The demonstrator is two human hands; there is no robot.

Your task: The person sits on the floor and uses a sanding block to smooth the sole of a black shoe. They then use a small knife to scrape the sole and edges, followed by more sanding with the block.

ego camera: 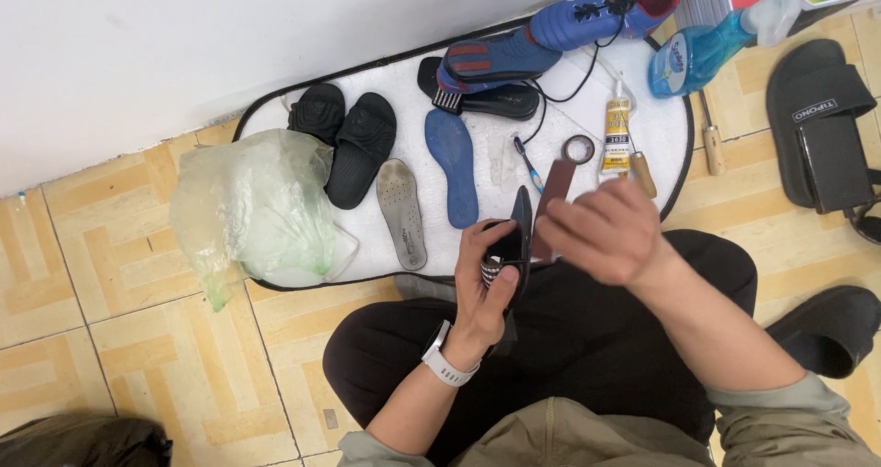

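My left hand [484, 288] grips a black shoe [517, 238] held upright over my lap, fingers wrapped around its striped side. My right hand [606, 231] holds a dark reddish-brown strip [553, 196], like sandpaper, pressed against the shoe's edge. A white watch sits on my left wrist. Just beyond the hands lie a blue insole [452, 164] and a grey insole [402, 212] on a white mat [661, 137].
On the mat: a pair of black slides [347, 137], blue football boots [551, 36], a glue tube [617, 137], a tape roll [578, 149], a wooden-handled tool [641, 172]. A green plastic bag [252, 205] lies left. A blue spray bottle [697, 54] and a black slide sandal [819, 123] lie right.
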